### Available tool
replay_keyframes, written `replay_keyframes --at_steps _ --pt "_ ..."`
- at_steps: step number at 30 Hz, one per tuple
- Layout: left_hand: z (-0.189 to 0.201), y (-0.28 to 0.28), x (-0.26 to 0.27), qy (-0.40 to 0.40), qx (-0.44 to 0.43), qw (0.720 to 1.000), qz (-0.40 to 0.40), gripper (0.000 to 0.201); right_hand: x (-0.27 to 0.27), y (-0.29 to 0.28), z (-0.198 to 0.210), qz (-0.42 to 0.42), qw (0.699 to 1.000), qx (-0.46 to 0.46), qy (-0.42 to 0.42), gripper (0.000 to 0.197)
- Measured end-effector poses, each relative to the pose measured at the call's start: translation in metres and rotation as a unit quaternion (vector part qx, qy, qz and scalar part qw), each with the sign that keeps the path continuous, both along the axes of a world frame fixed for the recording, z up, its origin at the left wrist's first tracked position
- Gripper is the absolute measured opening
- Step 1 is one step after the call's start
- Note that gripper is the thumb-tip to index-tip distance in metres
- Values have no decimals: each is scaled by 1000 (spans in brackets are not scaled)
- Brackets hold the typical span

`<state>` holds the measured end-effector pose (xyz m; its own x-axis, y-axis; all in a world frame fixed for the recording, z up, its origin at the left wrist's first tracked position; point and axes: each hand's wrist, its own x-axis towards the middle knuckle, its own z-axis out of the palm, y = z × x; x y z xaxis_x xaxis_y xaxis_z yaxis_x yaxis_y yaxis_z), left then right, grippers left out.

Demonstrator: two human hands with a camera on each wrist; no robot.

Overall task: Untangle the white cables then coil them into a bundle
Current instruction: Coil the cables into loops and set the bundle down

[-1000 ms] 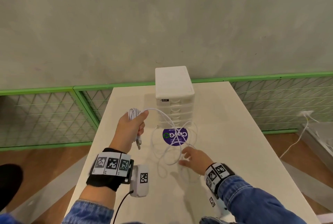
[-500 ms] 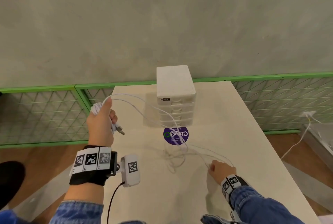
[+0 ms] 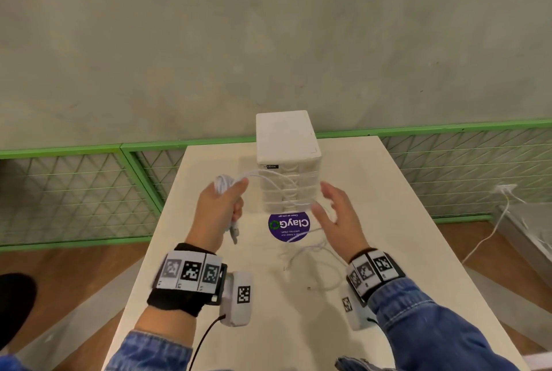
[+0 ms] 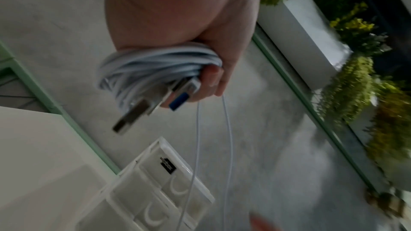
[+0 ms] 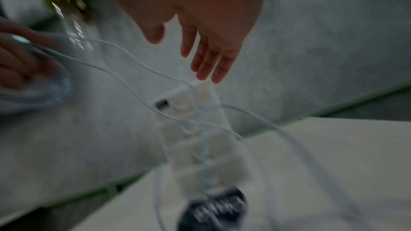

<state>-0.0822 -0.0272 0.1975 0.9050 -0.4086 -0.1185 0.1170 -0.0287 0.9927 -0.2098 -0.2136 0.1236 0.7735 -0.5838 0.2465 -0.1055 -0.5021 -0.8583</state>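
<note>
My left hand [image 3: 222,206] is raised above the table and grips a coil of white cables [image 4: 155,64], with two USB plugs [image 4: 138,113] sticking out below the fingers. Two thin white strands [image 3: 277,182] run from that coil to the right, in front of the drawer box. My right hand [image 3: 334,209] hovers open beside those strands, fingers spread and straight [image 5: 209,62], holding nothing. The loose cable tail [image 3: 313,254] lies in loops on the table under the right hand, its small end plugs [image 3: 286,267] near the table's middle.
A white stack of small drawers [image 3: 286,161] stands at the table's [image 3: 388,221] far middle, a round purple sticker [image 3: 288,225] in front of it. Green mesh fencing [image 3: 74,191] lines the far side. Another white cable [image 3: 490,236] hangs off to the right.
The left hand has swung back from the far left towards the middle with the coil. The right hand has let go of the strands near the table and risen, open, beside the drawers.
</note>
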Motion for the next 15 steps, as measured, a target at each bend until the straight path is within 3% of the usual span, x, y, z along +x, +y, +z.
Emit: replay_keyframes --at_steps 3,5,7,11,15 --pt "7 -10 -14 -13 21 997 -78 23 22 19 30 96 993 -73 10 81" --pt "12 -12 -22 -13 26 991 -131 15 33 22 36 109 986 -126 -4 64" --pt "15 -10 -25 -10 43 983 -179 14 36 20 43 117 988 -100 -20 37" --pt "18 -7 -29 3 79 958 -275 16 39 15 55 133 986 -104 -17 25" --pt "18 -10 -34 49 -30 925 -375 19 42 19 51 210 976 -59 3 10"
